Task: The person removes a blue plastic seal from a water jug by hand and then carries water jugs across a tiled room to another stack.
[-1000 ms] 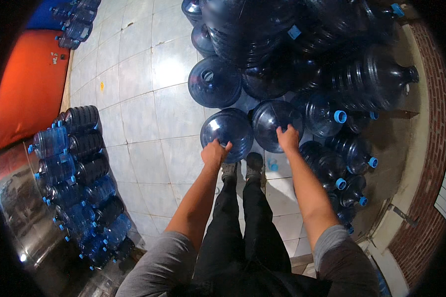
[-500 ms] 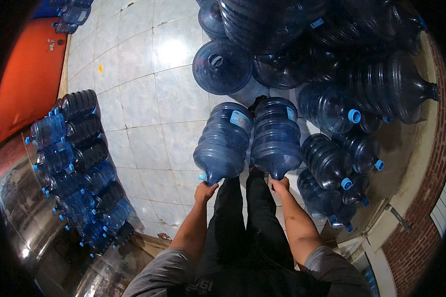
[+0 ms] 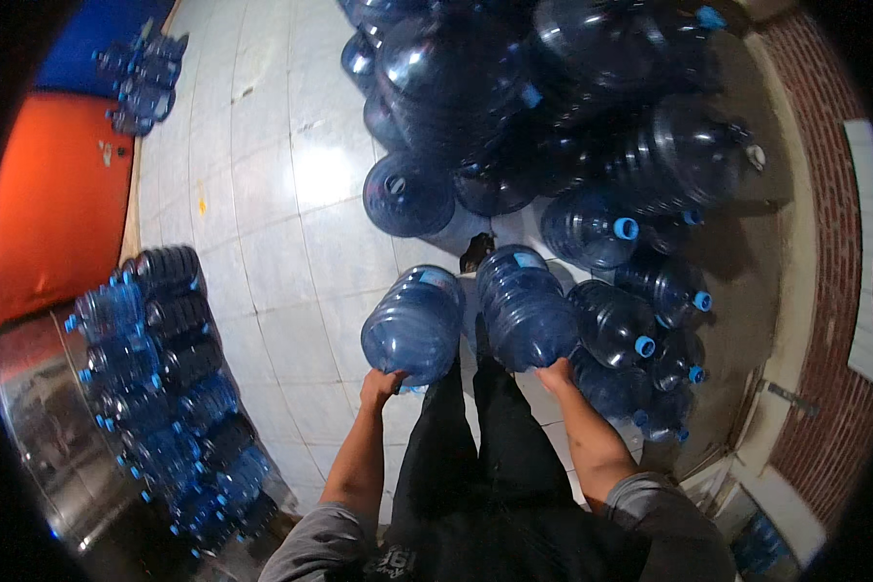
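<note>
- Pale tiled floor point(image 3: 267, 247) fills the middle; stacked bottles point(image 3: 186, 365) lie lower left.
- My left hand point(image 3: 381, 385) grips a blue bottle point(image 3: 412, 325) by its neck end, centre frame.
- My right hand point(image 3: 556, 374) grips a second bottle point(image 3: 524, 308) likewise, just right of it.

We see a harsh white glare burning out one patch of the glossy pale-grey tiled floor point(image 3: 262, 155), while the corners sink into black. Small highlights glint on the crowded dark-blue translucent plastic jugs point(image 3: 446, 68) at the top, so dim that we cannot be sure where some of them end. The two held ribbed blue plastic bottles point(image 3: 412, 330) look paler, with soft reflections. Fisheye distortion bows the red brick wall point(image 3: 824, 194) at our right.
</note>
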